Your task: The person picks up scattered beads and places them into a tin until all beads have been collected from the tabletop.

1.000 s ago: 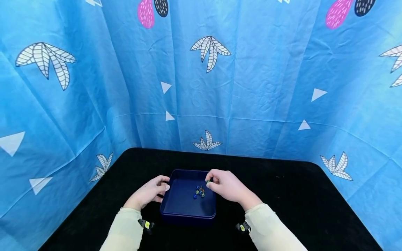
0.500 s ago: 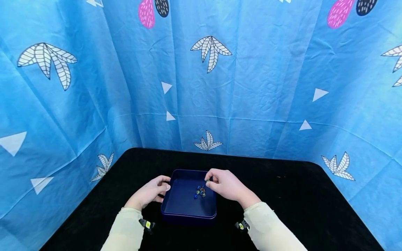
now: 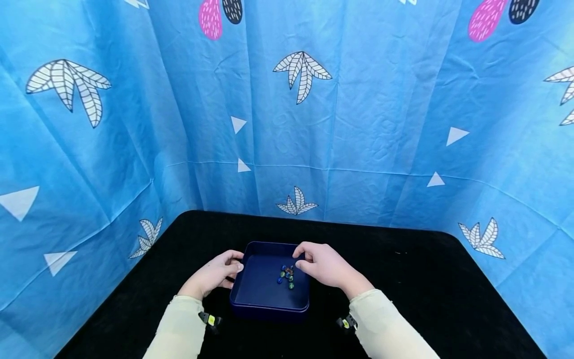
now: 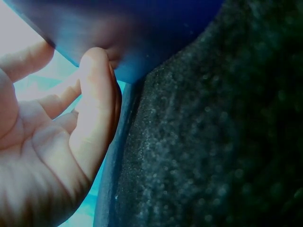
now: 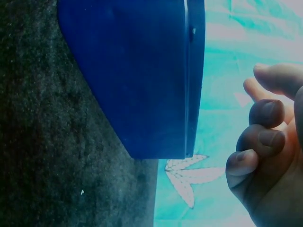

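Observation:
A dark blue square box (image 3: 262,296), open at the top, sits in front of me in the head view. Several small marbles (image 3: 291,285), blue, green and orange-brown, lie clustered on its floor, right of the middle. My left hand (image 3: 213,274) holds the box's left side, its thumb at the rim; the left wrist view has a fingertip (image 4: 97,56) against the outer wall. Over the box's right rim hovers my right hand (image 3: 325,264), thumb and forefinger apart and nothing between them. Its other fingers (image 5: 260,137) bend loosely in the right wrist view, clear of the box wall.
A black cloth (image 3: 403,279) covers the table under the box. Blue patterned curtains (image 3: 358,124) rise along the table's back and sides. Both sleeves are pale, and small black devices (image 3: 210,320) are strapped on the wrists.
My right thumb and forefinger have let go of a marble. One more marble now lies at the near end of the cluster. The left hand and the box have stayed in place.

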The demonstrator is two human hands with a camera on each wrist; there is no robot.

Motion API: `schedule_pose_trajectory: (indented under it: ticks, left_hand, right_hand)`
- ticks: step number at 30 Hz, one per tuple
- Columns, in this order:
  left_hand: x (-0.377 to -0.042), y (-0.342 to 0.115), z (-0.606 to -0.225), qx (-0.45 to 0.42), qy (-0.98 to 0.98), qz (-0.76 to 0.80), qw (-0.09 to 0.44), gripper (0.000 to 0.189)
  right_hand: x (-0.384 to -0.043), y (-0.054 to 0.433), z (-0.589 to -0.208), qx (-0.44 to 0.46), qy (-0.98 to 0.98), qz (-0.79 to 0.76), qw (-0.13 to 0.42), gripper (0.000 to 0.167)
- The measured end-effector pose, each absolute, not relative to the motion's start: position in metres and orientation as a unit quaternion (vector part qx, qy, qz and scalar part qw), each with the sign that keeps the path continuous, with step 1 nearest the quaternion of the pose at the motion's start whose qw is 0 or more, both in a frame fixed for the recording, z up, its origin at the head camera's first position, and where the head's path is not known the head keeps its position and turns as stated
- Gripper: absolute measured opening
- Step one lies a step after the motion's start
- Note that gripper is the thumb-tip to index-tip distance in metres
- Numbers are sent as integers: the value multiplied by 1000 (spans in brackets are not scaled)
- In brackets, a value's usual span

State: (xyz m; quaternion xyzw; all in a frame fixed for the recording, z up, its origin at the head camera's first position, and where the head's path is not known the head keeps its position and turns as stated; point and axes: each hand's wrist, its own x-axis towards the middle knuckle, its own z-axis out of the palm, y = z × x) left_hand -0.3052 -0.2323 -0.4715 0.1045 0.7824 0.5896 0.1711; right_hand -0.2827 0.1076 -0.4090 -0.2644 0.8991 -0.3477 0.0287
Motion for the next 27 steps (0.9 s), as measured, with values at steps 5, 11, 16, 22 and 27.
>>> schedule_pose_trajectory:
  ticks: [5,11,16,22,27]
  left_hand:
    - [-305,-231,-472,106,783,588,172,48]
    - [-306,-231,-472,106,785,585,171,49]
    - [-305,-233,-475,108,783,588,174,51]
    - [-304,-233,-475,107,785,586,170,51]
    - [-307,-231,-474,105,787,584,167,52]
  right_hand:
    - [-282,114,-410,-257,901,-349,29,15]
    - [-281,124,-414,-240,905,-352,27,12]
    - [-279,136,-417,-223,909,-350,20,11]
    - [-275,158,-424,-204,915,-347,12,12]
    - [-271,185,-432,-188,918,-350,3,9]
